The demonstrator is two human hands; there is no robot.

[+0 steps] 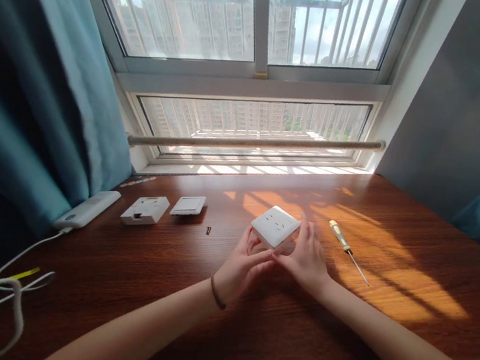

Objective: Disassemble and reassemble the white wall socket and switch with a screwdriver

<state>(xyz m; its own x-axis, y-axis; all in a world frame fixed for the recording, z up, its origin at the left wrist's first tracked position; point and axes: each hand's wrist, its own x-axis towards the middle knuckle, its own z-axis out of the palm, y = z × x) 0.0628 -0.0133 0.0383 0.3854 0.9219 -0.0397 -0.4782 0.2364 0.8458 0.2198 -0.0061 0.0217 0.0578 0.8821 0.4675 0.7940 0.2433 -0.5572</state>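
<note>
Between both hands I hold a white wall socket (pixel 276 225), its slotted face turned up and tilted. My left hand (pixel 242 267) grips its near left edge, with a thin brown band on the wrist. At the right side, my right hand (pixel 308 258) has its fingers closed around the edge. The socket's underside is mostly hidden by the fingers. Left of the hands, two small screws (pixel 208 230) lie on the table. Beyond them are a white wall switch plate (pixel 188 205) and a white mounting box (pixel 145 210). A screwdriver (pixel 339 236) with a pale handle rests to the right.
The brown wooden table (pixel 183 327) reaches to the window (pixel 255 75). A white power strip or similar device (pixel 87 210) with a white cable (pixel 29 249) lies at the left, by the blue curtain (pixel 100 95). A rail (pixel 254 142) crosses the lower window.
</note>
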